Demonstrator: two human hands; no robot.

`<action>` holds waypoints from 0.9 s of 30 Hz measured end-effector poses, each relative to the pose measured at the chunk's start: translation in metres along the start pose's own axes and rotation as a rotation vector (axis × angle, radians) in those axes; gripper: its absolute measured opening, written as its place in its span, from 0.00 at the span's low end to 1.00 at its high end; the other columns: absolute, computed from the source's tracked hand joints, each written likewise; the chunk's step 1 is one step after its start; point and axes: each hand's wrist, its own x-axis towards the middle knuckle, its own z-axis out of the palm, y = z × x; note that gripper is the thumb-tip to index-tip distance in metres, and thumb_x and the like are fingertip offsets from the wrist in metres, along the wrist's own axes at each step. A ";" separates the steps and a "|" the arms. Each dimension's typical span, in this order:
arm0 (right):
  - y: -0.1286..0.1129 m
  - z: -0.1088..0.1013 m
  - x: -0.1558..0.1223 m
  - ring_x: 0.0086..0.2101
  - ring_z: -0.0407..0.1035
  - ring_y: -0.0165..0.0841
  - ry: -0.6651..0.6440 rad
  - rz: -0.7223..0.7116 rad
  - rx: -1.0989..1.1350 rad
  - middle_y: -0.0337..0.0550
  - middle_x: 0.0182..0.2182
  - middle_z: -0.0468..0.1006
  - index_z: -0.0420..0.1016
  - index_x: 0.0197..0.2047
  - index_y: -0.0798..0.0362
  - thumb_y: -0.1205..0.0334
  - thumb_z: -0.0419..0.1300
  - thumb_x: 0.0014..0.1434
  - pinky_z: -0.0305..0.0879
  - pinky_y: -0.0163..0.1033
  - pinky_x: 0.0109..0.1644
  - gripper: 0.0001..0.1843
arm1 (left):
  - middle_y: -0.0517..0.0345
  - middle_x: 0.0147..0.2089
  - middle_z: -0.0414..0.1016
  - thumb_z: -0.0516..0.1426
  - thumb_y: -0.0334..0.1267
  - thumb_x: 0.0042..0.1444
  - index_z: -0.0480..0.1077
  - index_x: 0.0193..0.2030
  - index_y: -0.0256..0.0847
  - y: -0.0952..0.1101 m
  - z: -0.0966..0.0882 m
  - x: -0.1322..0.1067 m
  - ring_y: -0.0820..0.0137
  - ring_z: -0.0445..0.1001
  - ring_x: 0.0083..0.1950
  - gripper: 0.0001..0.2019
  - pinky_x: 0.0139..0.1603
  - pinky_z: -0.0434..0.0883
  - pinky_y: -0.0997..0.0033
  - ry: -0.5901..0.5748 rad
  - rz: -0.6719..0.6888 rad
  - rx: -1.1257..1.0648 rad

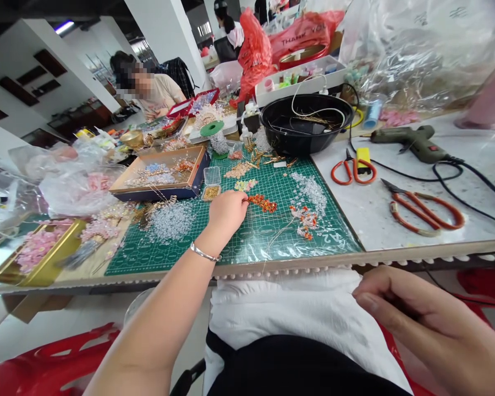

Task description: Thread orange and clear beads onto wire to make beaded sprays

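The left hand [226,215] is curled downward on the green cutting mat [247,242], its fingertips [246,203] pinched together; whether they have hold of anything is hidden. Just beside them lies an orange bead spray [263,204], with a small pink-and-yellow bead cluster [246,185] a little beyond. A silver bangle [204,252] circles the left wrist. The right hand [416,313] sits below the table, loosely curled over a white cloth [280,313] on the lap; I cannot tell if it holds anything.

The mat's front edge runs along the trimmed table edge [272,269], below the left hand. To the left are a heap of clear beads [169,221] and a small plastic box of gold beads [212,191]. Further right, a beaded orange-and-white spray [305,220] lies on the mat. Past the mat's right edge, the white tabletop [355,214] holds orange-handled scissors [353,169], orange-handled pliers [427,212] and a hot glue gun [404,143].
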 end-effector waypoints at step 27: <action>-0.045 0.017 0.013 0.22 0.71 0.33 0.168 -0.702 -0.373 0.38 0.23 0.79 0.73 0.39 0.45 0.70 0.58 0.62 0.65 0.38 0.28 0.08 | 0.58 0.29 0.77 0.66 0.38 0.54 0.74 0.36 0.39 0.107 -0.061 -0.113 0.72 0.75 0.31 0.07 0.31 0.70 0.74 -0.589 -0.200 -1.261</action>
